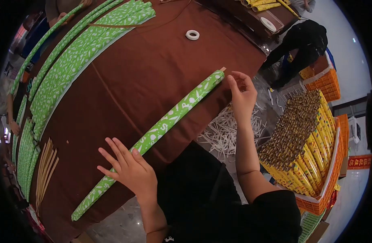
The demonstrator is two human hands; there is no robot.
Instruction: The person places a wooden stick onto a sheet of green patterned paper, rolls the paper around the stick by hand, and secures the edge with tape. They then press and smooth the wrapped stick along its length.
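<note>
Nothing readable here tbh. The green wrapped tube [161, 129] under the left hand [131, 170] only has white squiggle patterns, and the red sign [359, 162] far off past the right hand [242, 97] is too blurry.

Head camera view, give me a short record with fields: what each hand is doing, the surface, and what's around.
left hand: flat, fingers spread, on green patterned tube
right hand: open, fingertips at the tube's far end
surface: brown cloth table
on table: stack of green sheets, tape roll, thin sticks
right side: orange crate of yellow tubes
floor: white paper shreds
</note>
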